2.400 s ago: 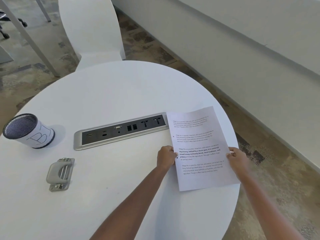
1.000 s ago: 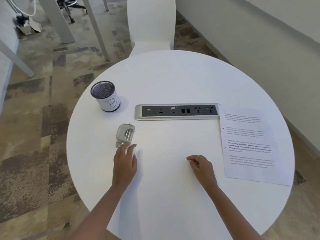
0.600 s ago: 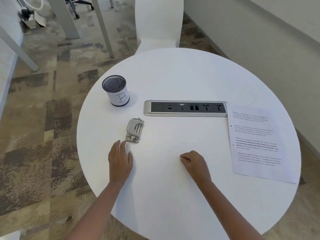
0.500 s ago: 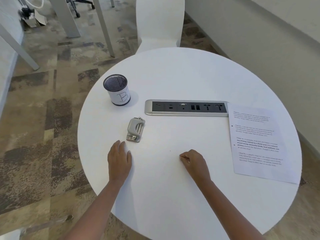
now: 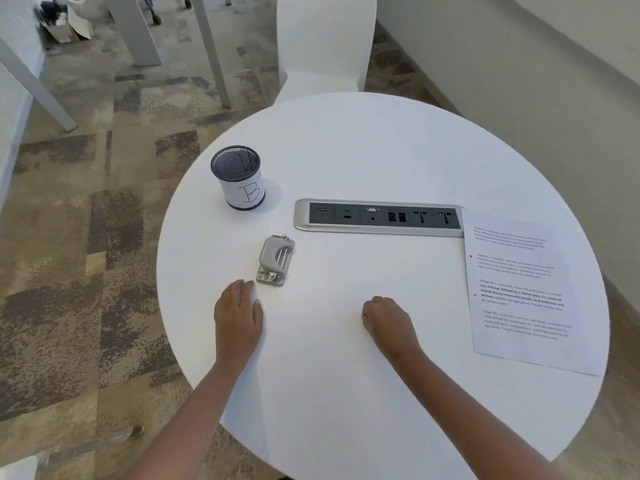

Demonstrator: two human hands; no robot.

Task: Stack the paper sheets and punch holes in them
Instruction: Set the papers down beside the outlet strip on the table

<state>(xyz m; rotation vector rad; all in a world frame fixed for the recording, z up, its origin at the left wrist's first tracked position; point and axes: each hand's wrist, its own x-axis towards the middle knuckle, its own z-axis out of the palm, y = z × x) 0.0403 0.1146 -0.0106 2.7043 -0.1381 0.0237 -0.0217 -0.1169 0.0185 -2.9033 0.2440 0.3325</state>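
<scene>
The printed paper sheets (image 5: 519, 292) lie stacked at the right side of the round white table (image 5: 363, 150), with dark punched dots along their left edge. A small grey metal hole punch (image 5: 275, 260) lies left of the middle. My left hand (image 5: 238, 315) rests flat on the table just below the punch, fingers straight, not touching it. My right hand (image 5: 388, 322) rests on the table in the middle with its fingers curled under, holding nothing, well left of the sheets.
A black mesh pen cup (image 5: 239, 181) labelled B stands at the table's left. A silver power and socket strip (image 5: 379, 217) is set into the middle. A white chair (image 5: 322, 46) stands beyond the far edge; table legs (image 5: 211, 50) are on the carpet.
Both hands have let go of the sheets and moved left. My left hand reached almost to the hole punch, then drew back slightly. In the last half second nothing visibly moves.
</scene>
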